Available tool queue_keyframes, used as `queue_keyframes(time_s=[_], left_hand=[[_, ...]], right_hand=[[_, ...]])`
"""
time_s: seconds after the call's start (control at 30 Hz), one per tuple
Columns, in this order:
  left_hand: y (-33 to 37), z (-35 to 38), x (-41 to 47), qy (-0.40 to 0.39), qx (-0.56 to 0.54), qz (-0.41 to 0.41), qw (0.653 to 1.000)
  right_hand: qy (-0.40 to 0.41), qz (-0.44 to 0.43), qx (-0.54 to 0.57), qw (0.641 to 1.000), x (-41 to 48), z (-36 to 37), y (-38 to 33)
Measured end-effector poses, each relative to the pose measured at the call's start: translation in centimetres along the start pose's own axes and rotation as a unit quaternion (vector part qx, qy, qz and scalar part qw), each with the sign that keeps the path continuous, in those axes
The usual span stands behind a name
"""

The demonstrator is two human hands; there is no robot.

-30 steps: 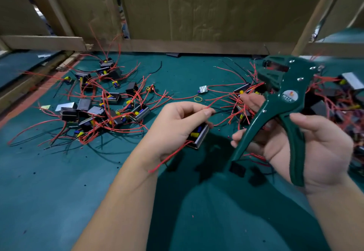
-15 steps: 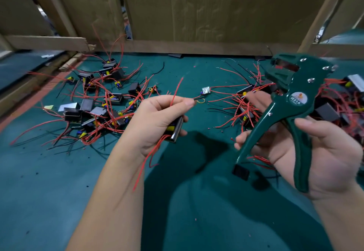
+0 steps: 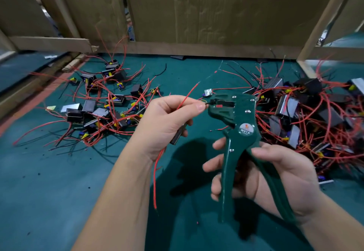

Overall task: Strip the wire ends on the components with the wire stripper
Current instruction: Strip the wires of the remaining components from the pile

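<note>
Left hand (image 3: 167,122), pinching a black wire (image 3: 206,103), has reached the mouth of the wire stripper (image 3: 236,116); right hand (image 3: 275,175) grips its handles: squeeze is due.

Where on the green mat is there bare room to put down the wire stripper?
Widest: the near-left mat, between the left pile and the left forearm. Also the mostly bare strip between both piles, by the cardboard wall. Crowded: the right pile.

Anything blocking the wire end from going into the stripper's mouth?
Nothing visible. The left hand pinches the black wire end right at the mouth of the wire stripper; the loose red wire angles up, away from it.
</note>
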State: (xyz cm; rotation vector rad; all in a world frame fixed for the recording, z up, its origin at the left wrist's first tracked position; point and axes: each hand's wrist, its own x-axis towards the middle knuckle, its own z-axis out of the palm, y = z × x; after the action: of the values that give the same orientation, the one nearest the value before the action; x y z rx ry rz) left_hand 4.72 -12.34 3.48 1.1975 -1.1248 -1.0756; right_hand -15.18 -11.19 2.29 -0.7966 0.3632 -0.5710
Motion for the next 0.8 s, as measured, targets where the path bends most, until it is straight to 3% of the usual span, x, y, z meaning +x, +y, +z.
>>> queue_keyframes(time_s=[0.1, 0.8], left_hand=[[-0.12, -0.21, 0.11, 0.022, 0.014, 0.002, 1.000], [0.22, -0.16, -0.19, 0.016, 0.038, 0.044, 0.998]], right_hand=[[-0.025, -0.003, 0.015, 1.000, -0.18, -0.07, -0.36], [0.036, 0.001, -0.070, 0.997, -0.11, -0.27, 0.11]])
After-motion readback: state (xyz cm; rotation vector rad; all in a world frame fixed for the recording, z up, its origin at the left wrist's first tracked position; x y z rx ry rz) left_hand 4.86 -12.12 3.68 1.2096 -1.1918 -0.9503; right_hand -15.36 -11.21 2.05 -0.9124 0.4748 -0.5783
